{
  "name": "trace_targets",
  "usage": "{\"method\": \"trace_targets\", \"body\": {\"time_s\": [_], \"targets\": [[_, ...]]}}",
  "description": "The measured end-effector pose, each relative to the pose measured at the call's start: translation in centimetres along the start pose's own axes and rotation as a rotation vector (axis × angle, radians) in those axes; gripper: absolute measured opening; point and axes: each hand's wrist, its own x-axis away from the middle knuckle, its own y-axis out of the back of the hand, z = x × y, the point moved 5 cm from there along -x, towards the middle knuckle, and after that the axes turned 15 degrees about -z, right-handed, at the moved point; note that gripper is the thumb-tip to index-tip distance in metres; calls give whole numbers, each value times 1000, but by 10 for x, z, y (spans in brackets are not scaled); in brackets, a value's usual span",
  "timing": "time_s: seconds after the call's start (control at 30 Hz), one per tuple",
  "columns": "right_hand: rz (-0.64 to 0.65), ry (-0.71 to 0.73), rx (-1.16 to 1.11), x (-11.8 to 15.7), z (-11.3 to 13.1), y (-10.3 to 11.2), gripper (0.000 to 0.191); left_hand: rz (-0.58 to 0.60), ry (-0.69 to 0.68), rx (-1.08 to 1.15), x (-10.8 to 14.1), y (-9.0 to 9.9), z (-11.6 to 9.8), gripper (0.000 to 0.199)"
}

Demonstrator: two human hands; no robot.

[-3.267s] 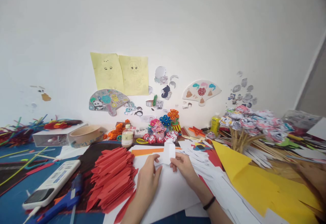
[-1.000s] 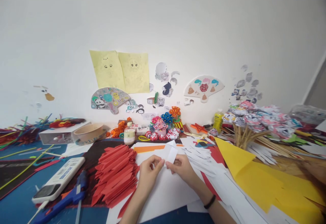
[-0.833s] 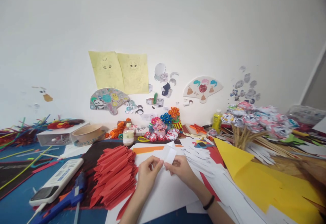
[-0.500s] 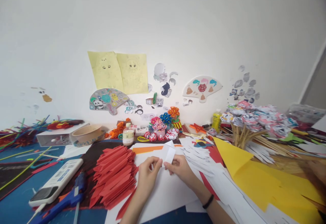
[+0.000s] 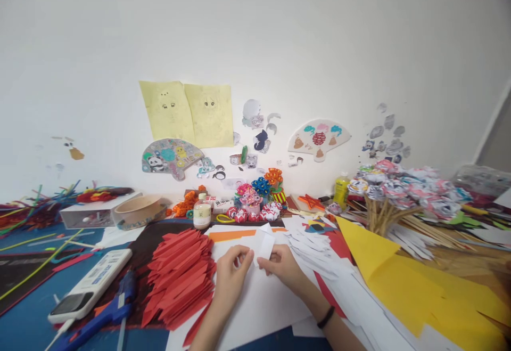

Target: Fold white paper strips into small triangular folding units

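Note:
A small folded piece of white paper (image 5: 265,242) stands upright between my hands, over large white sheets (image 5: 259,303). My left hand (image 5: 235,266) pinches its lower left edge between thumb and fingers. On the other side, my right hand (image 5: 281,263) holds the lower right edge, fingers curled; a dark band circles that wrist. Left of my left hand lies a heap of folded red paper strips (image 5: 181,276). Cut white strips (image 5: 313,252) spread out beyond my right hand.
A blue glue gun (image 5: 115,308) and white power strip (image 5: 91,284) lie at left. Yellow paper (image 5: 419,287) covers the right side. A glue bottle (image 5: 202,212), craft flowers (image 5: 251,196) and a bunch of paper roses on sticks (image 5: 399,188) stand at the back.
The view has shifted slightly. Both hands keep nearly the same pose, and the folded white paper has tilted a little between them.

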Motion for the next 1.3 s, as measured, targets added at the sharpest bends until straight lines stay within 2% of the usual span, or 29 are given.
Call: {"method": "trace_targets", "body": {"time_s": [0.3, 0.5, 0.6, 0.73, 0.9, 1.03, 1.17, 1.3], "targets": [[20, -20, 7, -2, -2, -2, 36, 14, 9, 28, -2, 0, 0, 31], [-56, 19, 25, -5, -1, 4, 33, 71, 52, 9, -2, -4, 1, 29], [-52, 27, 9, -5, 0, 4, 34, 94, 34, 19, -1, -5, -1, 28], [-36, 4, 30, -5, 4, 0, 34, 93, 9, 40, 0, -4, -6, 28], [-79, 4, 71, -7, 8, 1, 33, 83, 25, 21, -1, -5, -4, 29], [-95, 26, 46, -8, 4, 4, 34, 135, 15, -6, 0, -10, -3, 31], [-119, 26, 46, -7, 2, 5, 33, 120, -29, -21, 3, -13, -5, 30], [-154, 17, 20, -8, 1, 8, 33, 132, -15, -11, 6, -17, -3, 31]]}}
